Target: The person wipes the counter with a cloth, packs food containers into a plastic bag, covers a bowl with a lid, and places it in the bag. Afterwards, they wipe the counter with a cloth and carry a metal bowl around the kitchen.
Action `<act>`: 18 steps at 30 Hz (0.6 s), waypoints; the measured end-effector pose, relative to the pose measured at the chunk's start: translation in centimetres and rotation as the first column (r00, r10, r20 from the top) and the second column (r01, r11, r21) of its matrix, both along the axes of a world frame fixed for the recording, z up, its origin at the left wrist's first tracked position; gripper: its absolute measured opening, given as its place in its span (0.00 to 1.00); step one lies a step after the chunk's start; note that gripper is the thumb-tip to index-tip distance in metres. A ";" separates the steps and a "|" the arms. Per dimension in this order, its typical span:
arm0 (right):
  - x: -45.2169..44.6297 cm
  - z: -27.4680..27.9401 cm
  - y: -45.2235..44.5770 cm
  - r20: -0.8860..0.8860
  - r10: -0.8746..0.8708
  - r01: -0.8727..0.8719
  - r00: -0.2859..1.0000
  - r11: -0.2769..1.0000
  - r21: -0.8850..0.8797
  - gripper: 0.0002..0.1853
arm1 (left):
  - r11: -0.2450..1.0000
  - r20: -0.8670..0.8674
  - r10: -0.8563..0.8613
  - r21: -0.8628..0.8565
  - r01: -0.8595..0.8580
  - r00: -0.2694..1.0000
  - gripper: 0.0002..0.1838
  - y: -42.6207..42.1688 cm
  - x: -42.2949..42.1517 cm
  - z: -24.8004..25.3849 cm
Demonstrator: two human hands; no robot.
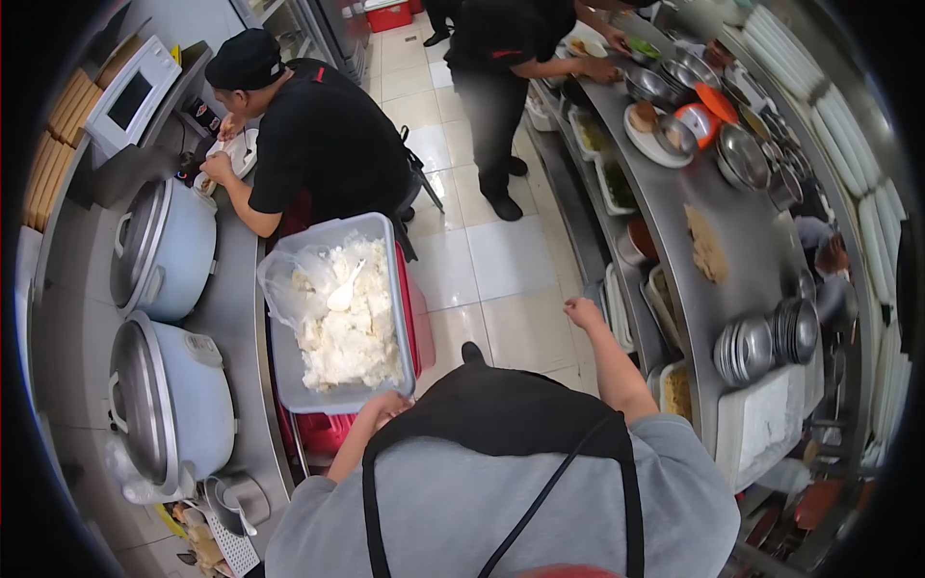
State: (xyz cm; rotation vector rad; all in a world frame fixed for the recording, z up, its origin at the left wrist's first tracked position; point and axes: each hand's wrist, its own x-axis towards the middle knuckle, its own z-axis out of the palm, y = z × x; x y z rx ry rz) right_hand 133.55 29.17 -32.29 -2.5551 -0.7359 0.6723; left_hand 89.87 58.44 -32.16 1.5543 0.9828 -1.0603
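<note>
A bluish plastic tub [395, 289] holds a heap of white rice [356, 337], with a clear plastic bag along its left side. On the rice lies a white rice paddle [347, 286]. My left hand [385, 407] is at the tub's near right corner; its fingers are partly hidden, so I cannot make out whether they grip the rim. Out over the floor hangs my right hand [581, 310], fingers curled in with nothing visible in them. It is apart from the right counter.
Two large rice cookers [183, 405] stand on the left counter [246, 356]. A seated co-worker [328, 144] eats beyond the tub; another person [491, 87] works at the steel counter [674, 318] on the right, among metal bowls [742, 159]. Tiled floor [511, 260] runs between.
</note>
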 end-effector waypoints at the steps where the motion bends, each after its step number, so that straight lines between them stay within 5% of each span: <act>1: 0.6 1.0 2.1 -0.021 0.029 -0.029 0.999 0.999 0.022 0.16 | 0.999 0.013 0.032 -0.028 -0.032 0.999 0.17 1.0 2.6 1.1; 3: 1.9 2.0 4.9 -0.042 0.104 -0.105 0.994 0.994 -0.016 0.16 | 0.999 0.098 -0.034 0.024 0.032 0.995 0.16 3.4 8.6 3.7; 5: 3.5 2.7 6.5 -0.075 0.176 -0.181 0.982 0.982 -0.061 0.16 | 0.823 0.258 -0.496 0.444 0.355 0.829 0.14 6.5 14.5 4.5; 6: 4.2 3.0 6.6 -0.067 0.100 -0.103 0.993 0.994 -0.048 0.16 | 0.823 0.357 -0.506 0.471 0.316 0.785 0.16 8.3 17.0 3.0; 8: 6.0 1.8 6.0 -0.055 0.023 -0.027 0.998 0.996 -0.081 0.16 | 0.667 0.279 -0.626 0.675 0.316 0.728 0.18 9.3 23.1 7.6; 12: 10.3 -3.6 -0.1 -0.075 0.021 -0.041 0.997 0.957 -0.287 0.15 | 0.823 0.559 -0.481 0.554 0.127 0.676 0.18 12.1 32.0 9.7; 18: 17.6 -8.9 -5.8 -0.291 -0.351 0.162 0.890 0.839 -0.519 0.20 | 0.790 0.500 -0.532 0.583 0.189 0.683 0.19 16.7 37.3 8.4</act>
